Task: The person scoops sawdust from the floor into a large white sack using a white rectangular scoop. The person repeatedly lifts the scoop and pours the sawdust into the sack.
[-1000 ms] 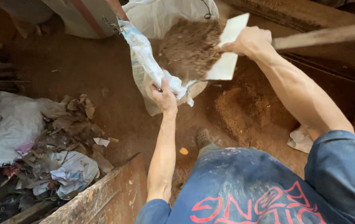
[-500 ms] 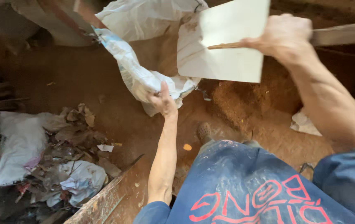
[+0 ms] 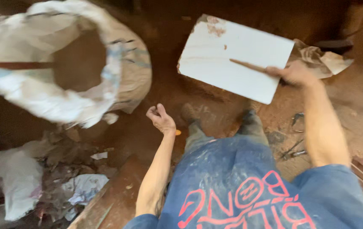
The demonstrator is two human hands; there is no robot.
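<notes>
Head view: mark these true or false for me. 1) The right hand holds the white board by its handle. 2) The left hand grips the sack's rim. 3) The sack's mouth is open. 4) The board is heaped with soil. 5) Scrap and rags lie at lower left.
1) True: the right hand is closed on the handle of the white board.
2) False: the left hand is empty, fingers loosely curled, apart from the sack.
3) True: the sack's mouth gapes open, with brown fill showing inside.
4) False: the board's face is nearly bare, with only stains near its top edge.
5) True: a scrap pile with white rags lies at lower left.
</notes>
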